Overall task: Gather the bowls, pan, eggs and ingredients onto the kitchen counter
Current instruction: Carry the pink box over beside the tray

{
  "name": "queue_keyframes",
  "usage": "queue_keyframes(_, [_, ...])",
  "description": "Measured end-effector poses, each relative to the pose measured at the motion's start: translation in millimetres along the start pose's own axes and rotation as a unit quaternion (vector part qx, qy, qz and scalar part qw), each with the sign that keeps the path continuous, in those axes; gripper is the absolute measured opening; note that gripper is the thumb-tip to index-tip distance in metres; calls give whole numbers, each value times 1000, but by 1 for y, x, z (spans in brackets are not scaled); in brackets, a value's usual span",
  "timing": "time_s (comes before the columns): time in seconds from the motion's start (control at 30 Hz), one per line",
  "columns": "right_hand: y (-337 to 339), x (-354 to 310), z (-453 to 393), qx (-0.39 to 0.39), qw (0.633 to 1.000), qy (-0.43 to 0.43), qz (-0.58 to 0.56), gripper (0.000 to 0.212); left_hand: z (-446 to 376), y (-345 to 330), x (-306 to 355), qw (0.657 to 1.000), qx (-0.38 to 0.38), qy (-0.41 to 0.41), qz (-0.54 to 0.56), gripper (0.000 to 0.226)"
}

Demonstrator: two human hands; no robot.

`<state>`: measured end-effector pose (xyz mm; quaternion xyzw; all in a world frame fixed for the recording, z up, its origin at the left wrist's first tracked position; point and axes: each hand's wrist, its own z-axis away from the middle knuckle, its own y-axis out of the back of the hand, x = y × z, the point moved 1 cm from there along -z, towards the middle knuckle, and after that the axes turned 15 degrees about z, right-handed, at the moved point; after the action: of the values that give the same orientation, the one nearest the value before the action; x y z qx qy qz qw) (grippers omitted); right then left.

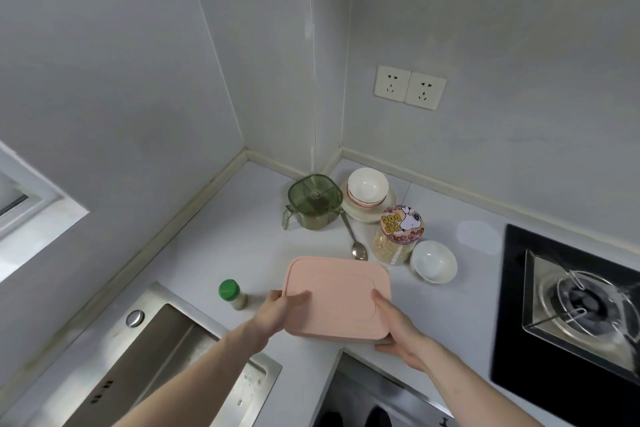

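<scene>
A pink lidded square container (337, 295) is held low over the white counter (242, 239), near its front edge. My left hand (278, 310) grips its left side, thumb on the lid. My right hand (398, 333) grips its right front corner, thumb on top. Behind it lie a metal spoon (355, 239), a glass jar (398, 236) with a cartoon lid, and a single white bowl (433, 261). Stacked white bowls (367, 188) sit on a plate in the corner beside a green measuring jug (313, 206). A green-capped shaker (232, 294) stands to the left.
A steel sink (166, 357) lies at the lower left, just beyond the shaker. A black gas hob (571, 305) with a burner takes up the right side. Two wall sockets (409, 87) sit above the corner. Walls close the counter at back and left.
</scene>
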<state>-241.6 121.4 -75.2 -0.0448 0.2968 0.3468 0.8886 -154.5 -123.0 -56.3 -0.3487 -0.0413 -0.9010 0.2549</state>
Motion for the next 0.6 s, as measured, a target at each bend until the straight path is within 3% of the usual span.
queue_keyframes(0.1, [-3, 15, 15, -3, 1000, 1, 3, 53, 21, 0, -14, 1000, -9, -9, -4, 67])
queue_keyframes(0.23, [-2, 30, 38, 2, 1000, 6, -8, 48, 42, -1, -38, 1000, 3, -22, 1, 63])
queue_keyframes(0.43, [8, 37, 84, 26, 998, 46, -37, 44, 57, -8, -40, 998, 16, -57, -17, 83])
queue_keyframes(0.6, [22, 44, 118, 72, 992, 71, -73, 44, 77, -42, -13, 992, 7, -105, -74, 66])
